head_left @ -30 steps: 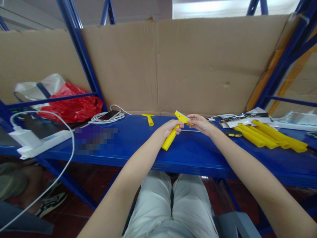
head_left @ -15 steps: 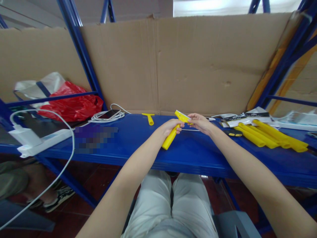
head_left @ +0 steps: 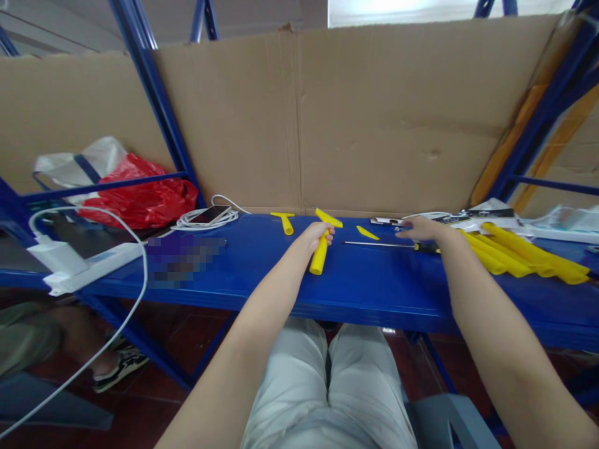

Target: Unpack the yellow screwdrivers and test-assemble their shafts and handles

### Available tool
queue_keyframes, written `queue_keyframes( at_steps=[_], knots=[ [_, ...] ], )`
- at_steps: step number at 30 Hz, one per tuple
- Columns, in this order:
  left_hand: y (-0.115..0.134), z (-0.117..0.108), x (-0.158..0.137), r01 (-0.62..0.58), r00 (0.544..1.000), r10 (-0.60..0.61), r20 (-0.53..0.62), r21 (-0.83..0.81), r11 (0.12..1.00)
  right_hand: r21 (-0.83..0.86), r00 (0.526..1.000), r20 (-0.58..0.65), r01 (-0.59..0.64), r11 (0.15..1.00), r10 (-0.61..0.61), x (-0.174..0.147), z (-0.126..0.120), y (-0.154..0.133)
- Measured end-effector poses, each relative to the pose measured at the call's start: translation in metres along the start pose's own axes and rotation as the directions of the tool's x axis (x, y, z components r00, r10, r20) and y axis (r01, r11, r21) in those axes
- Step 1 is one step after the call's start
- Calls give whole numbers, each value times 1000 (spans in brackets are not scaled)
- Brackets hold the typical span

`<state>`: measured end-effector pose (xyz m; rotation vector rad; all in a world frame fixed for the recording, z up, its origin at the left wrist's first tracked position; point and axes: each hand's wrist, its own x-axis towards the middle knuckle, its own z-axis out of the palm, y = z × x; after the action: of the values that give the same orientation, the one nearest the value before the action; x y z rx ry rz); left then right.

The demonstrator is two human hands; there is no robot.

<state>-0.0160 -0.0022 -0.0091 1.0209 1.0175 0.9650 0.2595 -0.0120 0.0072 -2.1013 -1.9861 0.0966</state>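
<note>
My left hand (head_left: 321, 236) is closed round the handle of a yellow T-shaped scraper (head_left: 319, 259), its head tilted up above the fingers. To the right, a small flat yellow piece (head_left: 367, 233) lies loose on the blue table. My right hand (head_left: 418, 228) is stretched out, fingers apart and nothing seen in them, above the dark handle of a long screwdriver (head_left: 381, 244). Just past its fingertips is a small flat silver-and-dark item (head_left: 386, 221) with tiny bits beside it. A second yellow T-shaped scraper (head_left: 286, 224) lies further back on the left.
Several yellow tubes (head_left: 510, 252) lie at the right beside black-and-white packaging (head_left: 489, 217). At the left are a phone (head_left: 211, 214), a coiled white cable (head_left: 187, 222), a white power strip (head_left: 96, 267) and a red bag (head_left: 140, 193). A cardboard wall (head_left: 365, 118) stands behind. Another person's leg (head_left: 79, 340) is at lower left.
My right hand has let go of the scraper's head and moved right, over the screwdriver handle. The small yellow piece now lies on the table. My left hand keeps hold of the scraper, slightly further left.
</note>
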Motion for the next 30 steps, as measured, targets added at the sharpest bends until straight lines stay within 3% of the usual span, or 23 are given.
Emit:
queue_keyframes(
  at_steps=[2, 5, 14, 21, 30],
  knots=[
    [0, -4, 3, 16, 999, -16, -41, 1, 1000, -64, 992, 117, -40, 997, 47, -4, -9, 20],
    [1, -10, 6, 48, 995, -46, -91, 17, 999, -131, 978, 175, -88, 987, 111, -13, -17, 36],
    [1, -15, 9, 69, 990, -63, -122, 44, 997, -116, 972, 220, -56, 992, 81, -14, -15, 44],
    [2, -16, 8, 104, 984, -94, -152, 63, 993, -138, 976, 212, 88, 986, -57, -2, -4, 56],
    [0, -19, 13, 113, 984, -111, -139, 7, 994, -43, 983, 74, 174, 984, -171, -7, -4, 24]
  ],
)
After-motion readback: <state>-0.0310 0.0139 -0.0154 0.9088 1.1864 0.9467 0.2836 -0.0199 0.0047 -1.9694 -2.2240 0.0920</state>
